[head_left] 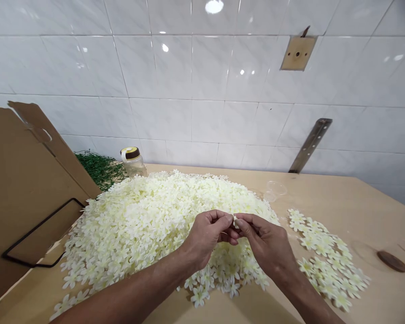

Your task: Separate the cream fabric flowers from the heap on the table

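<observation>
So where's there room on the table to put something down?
Bare wood lies at the back right, between the small spread of flowers and the wall, and at the near edge between the forearms. The left hand and right hand pinch one flower. The big flower heap fills the middle; the cardboard box, green sprigs and jar crowd the left.
</observation>
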### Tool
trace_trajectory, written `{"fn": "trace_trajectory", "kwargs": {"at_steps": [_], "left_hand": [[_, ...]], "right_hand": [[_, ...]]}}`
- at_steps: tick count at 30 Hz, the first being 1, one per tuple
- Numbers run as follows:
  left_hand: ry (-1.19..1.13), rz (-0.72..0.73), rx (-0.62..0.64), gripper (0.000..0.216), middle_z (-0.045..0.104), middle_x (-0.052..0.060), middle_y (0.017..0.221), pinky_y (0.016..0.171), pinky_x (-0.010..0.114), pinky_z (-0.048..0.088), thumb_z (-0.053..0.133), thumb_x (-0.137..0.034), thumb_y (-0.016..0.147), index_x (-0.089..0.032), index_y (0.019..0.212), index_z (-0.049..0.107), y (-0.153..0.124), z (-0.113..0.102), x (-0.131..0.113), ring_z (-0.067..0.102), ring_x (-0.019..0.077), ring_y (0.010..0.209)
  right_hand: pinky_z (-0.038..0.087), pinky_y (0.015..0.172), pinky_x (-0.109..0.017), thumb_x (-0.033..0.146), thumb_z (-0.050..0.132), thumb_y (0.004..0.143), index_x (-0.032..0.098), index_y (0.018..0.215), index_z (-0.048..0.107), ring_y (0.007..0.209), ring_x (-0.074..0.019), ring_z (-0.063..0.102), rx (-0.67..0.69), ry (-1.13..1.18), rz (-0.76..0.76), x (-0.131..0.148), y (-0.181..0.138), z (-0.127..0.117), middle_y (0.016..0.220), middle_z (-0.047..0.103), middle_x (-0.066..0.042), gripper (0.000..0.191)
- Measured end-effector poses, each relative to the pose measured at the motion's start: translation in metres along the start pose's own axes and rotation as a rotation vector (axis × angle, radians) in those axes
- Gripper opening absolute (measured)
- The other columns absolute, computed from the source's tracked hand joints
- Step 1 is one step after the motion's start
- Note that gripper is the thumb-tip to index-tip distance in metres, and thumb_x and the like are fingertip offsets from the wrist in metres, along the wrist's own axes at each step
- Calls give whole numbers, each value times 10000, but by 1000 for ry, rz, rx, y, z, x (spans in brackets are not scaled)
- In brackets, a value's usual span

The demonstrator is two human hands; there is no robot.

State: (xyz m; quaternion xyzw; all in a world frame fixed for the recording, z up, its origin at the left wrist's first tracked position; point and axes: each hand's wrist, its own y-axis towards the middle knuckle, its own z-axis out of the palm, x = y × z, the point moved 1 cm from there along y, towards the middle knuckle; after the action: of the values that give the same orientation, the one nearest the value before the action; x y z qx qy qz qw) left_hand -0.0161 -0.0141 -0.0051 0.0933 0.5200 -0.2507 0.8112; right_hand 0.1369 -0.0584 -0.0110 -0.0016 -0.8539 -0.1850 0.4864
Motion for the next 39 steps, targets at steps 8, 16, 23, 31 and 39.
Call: {"fn": "trace_trajectory", "kwargs": {"at_steps": [8, 16, 23, 31, 39], "left_hand": [[24, 18, 43, 311, 643, 62, 649, 632, 299, 501, 754, -394, 783, -92, 797, 679, -2, 1, -1, 594, 135, 565], [101, 110, -46, 301, 626, 23, 574, 596, 306, 508, 738, -399, 785, -118, 809, 634, -3, 7, -2, 573, 132, 495], [71, 63, 20, 293, 651, 56, 640, 639, 311, 533, 687, -391, 840, -105, 812, 629, 0, 1, 3, 594, 130, 550], [126, 61, -13, 366, 662, 70, 632, 608, 312, 545, 727, -459, 798, -100, 802, 652, 0, 0, 3, 610, 146, 545], [138, 107, -61, 338, 634, 43, 578, 543, 277, 506, 655, -441, 863, -119, 767, 616, 1, -1, 6, 576, 131, 494]], "right_hand": [[573, 647, -302, 512, 680, 841, 187, 798, 727, 643, -204, 689, 63, 221, 118, 6, 2, -4, 685, 730, -48, 332], [577, 665, -289, 492, 568, 913, 217, 784, 711, 647, -198, 695, 66, 117, 38, 12, 1, -2, 675, 720, -23, 335], [581, 669, -321, 504, 673, 851, 178, 875, 718, 661, -206, 689, 94, 295, 158, 6, 3, -2, 704, 728, -44, 330], [559, 598, -293, 455, 686, 853, 224, 770, 741, 650, -195, 685, -48, 42, -80, 4, 2, -7, 776, 732, -47, 251], [573, 611, -281, 426, 666, 876, 239, 813, 746, 641, -180, 689, -41, -39, -124, 5, 2, -6, 781, 736, -30, 213]]}}
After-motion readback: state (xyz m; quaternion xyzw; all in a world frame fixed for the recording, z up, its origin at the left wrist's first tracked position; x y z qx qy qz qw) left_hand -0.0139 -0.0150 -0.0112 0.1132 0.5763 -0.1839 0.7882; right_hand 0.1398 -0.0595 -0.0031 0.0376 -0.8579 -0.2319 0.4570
